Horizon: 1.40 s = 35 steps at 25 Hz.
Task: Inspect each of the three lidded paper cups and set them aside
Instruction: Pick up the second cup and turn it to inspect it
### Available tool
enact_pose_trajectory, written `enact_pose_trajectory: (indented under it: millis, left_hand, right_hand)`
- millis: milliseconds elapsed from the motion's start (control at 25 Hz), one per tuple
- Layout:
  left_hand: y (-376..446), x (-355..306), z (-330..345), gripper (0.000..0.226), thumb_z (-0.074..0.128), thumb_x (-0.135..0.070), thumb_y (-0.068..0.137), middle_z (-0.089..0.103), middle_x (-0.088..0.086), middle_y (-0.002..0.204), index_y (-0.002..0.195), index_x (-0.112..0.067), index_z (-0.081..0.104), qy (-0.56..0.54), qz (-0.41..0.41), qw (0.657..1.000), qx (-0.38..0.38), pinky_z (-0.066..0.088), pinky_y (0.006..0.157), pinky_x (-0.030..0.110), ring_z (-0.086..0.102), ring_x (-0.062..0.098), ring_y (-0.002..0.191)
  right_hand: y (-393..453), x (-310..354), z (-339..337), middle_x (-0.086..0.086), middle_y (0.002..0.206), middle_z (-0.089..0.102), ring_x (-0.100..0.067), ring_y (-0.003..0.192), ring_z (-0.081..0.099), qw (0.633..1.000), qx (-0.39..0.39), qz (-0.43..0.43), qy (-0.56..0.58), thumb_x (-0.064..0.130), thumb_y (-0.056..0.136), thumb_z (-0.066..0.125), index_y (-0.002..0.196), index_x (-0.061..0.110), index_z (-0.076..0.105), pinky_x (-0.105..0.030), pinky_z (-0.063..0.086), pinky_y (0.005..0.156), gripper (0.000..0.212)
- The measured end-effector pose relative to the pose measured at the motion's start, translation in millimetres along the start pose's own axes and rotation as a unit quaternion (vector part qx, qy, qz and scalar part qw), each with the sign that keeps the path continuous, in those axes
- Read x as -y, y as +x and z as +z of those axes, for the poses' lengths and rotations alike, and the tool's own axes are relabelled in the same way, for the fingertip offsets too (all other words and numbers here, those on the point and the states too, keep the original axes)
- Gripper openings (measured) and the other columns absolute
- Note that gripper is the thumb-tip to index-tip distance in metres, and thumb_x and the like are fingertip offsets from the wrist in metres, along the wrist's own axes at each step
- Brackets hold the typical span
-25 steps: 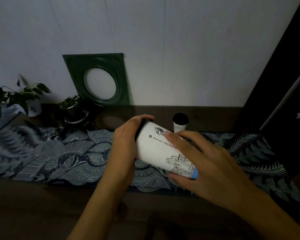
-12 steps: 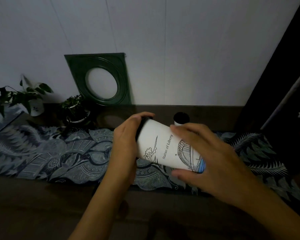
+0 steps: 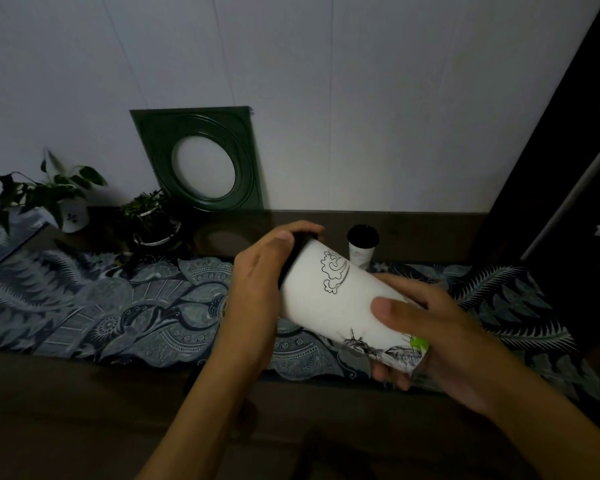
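Evidently the inspection is mid-course: a white paper cup printed with black line drawings and capped by a black lid (image 3: 340, 299) is held tipped on its side in the centre of the frame, above the blue-grey leaf-patterned cloth (image 3: 118, 306) on the dark wooden surface (image 3: 66, 393). A second white paper cup with a black lid (image 3: 362, 249) stands upright just behind it, near the wall; whether it has been checked I cannot tell, and a third cup is not in view. The left hand (image 3: 257, 289) curls over the lid end, its fingers wrapped round the rim. The right hand (image 3: 426, 327) cradles the base at lower right, thumb laid across the cup wall and fingers curled beneath. Setting this cup down remains to be done.
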<state>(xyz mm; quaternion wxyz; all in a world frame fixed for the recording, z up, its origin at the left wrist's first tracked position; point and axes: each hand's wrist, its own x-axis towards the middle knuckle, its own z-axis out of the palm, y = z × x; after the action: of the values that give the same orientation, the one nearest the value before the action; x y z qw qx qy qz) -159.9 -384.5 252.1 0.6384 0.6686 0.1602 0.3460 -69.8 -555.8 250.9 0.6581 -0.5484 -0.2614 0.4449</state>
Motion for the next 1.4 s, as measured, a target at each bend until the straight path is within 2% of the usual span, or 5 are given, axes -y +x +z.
enact_pose_trajectory:
  millis: [280,560,920,1160,1400]
  left_hand:
    - [4,-1,6,0.036,0.043,-0.026,0.096,0.078,-0.002,0.092,0.086,-0.025,0.078,-0.013,-0.094,0.994,-0.056,0.054,0.067,0.036,0.070,0.017,0.088]
    - [-1,3,4,0.039,0.044,-0.040,0.087,0.076,0.006,0.106,0.097,-0.023,0.077,0.014,-0.030,0.999,0.006,0.054,0.086,0.048,0.067,0.032,0.102]
    - [-1,9,8,0.038,0.047,-0.041,0.080,0.076,0.013,0.104,0.092,-0.024,0.078,-0.030,-0.175,0.983,-0.051,0.050,0.058,0.031,0.067,0.027,0.084]
    - [-4,10,6,0.039,0.044,-0.039,0.086,0.077,0.008,0.104,0.096,-0.022,0.077,-0.002,-0.088,0.996,-0.021,0.054,0.076,0.044,0.069,0.031,0.095]
    - [-2,7,11,0.037,0.043,-0.038,0.085,0.075,0.011,0.106,0.090,-0.024,0.077,-0.022,-0.093,0.994,-0.055,0.054,0.075,0.047,0.067,0.037,0.102]
  right_hand:
    - [4,0,-22,-0.007,0.141,0.044,-0.023,0.104,0.063,0.592,-0.053,-0.364,-0.717,0.058,0.076,0.062,0.149,0.025,0.027,-0.037,0.062,0.068,0.087]
    - [-5,-11,-8,-0.006,0.101,0.075,-0.021,0.065,0.068,0.996,0.003,-0.038,-0.082,0.034,0.068,0.079,0.132,0.034,0.056,-0.030,0.052,0.046,0.068]
    - [4,-16,-14,-0.006,0.135,0.051,-0.017,0.100,0.063,0.606,-0.092,-0.353,-0.707,0.057,0.073,0.064,0.143,0.023,0.037,-0.028,0.060,0.065,0.083]
    - [-1,-9,-5,0.010,0.106,0.072,-0.007,0.079,0.069,0.961,-0.040,-0.087,-0.258,0.043,0.072,0.080,0.125,0.040,0.057,-0.020,0.054,0.056,0.057]
    - [1,-2,-8,0.006,0.118,0.066,-0.012,0.088,0.070,0.957,-0.060,-0.117,-0.257,0.047,0.077,0.074,0.127,0.042,0.053,-0.023,0.059,0.059,0.055]
